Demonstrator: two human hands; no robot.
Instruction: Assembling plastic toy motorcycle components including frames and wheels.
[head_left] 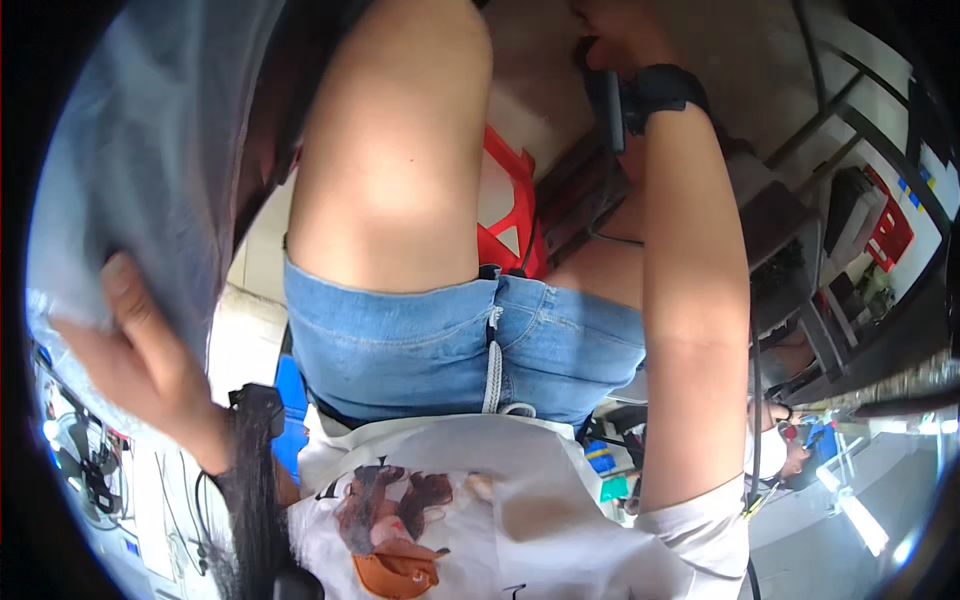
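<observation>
My left hand (165, 375) is at the left edge, on a large translucent plastic sheet or bag (150, 150). One digit lies along the face of the plastic, while the other fingers pass behind its edge, so the hand grips it. What is inside or under the plastic cannot be made out. My right arm reaches far forward, and my right hand (630, 40) is at the top in shadow, with a black device strapped at the wrist. Its fingers are dim and partly cut off, so their hold is unclear.
A red plastic stool-like thing (515, 200) stands between my legs. Dark metal frames (850, 120) and a red object (890, 235) are at the right. Black cables (90, 455) hang at the lower left. Another person (775, 450) is farther off at the lower right.
</observation>
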